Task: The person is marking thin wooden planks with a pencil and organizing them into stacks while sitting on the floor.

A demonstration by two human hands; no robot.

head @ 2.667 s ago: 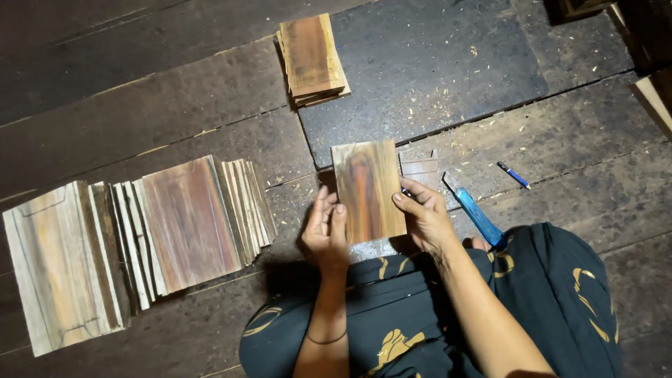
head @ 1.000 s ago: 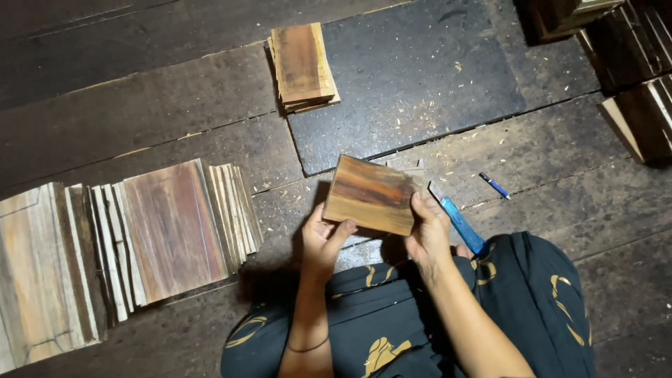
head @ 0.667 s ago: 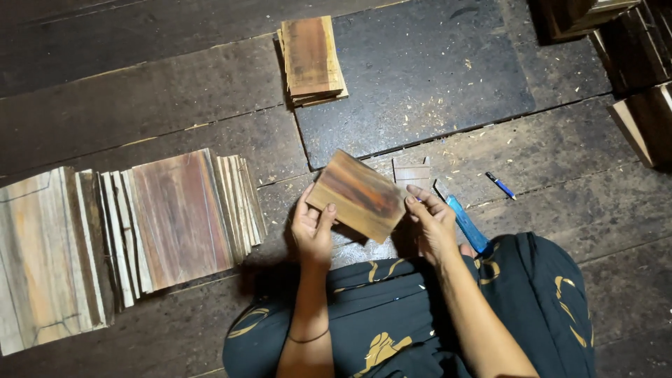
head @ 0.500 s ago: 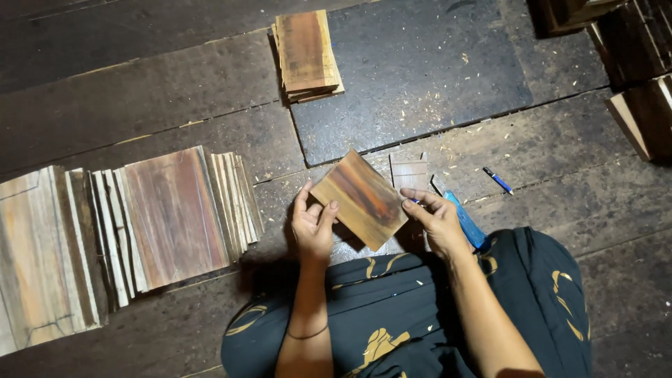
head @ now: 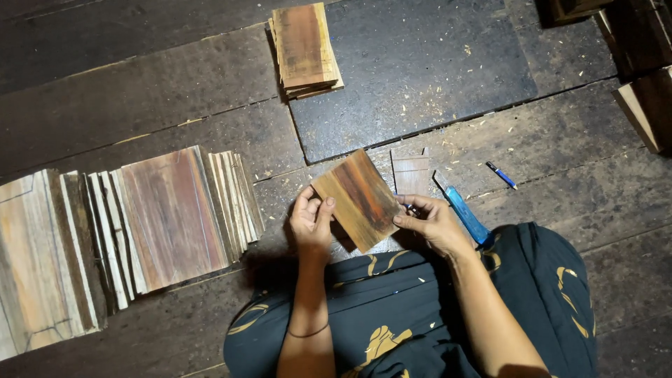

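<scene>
A thin rectangular wooden panel point(head: 358, 197) with reddish-brown grain is held tilted above the floor, just in front of my lap. My left hand point(head: 311, 222) grips its left edge and my right hand point(head: 428, 222) grips its right edge. A small pale wood piece point(head: 411, 172) lies on the floor just behind the panel. A blue-handled tool point(head: 465, 214) lies beside my right hand.
A fanned row of wooden panels point(head: 175, 213) lies at left, with a paler pile point(head: 38, 259) further left. A small stack of panels point(head: 304, 47) sits on a dark mat point(head: 434, 70) ahead. A blue pen point(head: 502, 175) and wooden blocks point(head: 644, 105) lie at right.
The panel, first held upright between both hands, has been turned and tilted diagonally. Both hands kept hold of its edges.
</scene>
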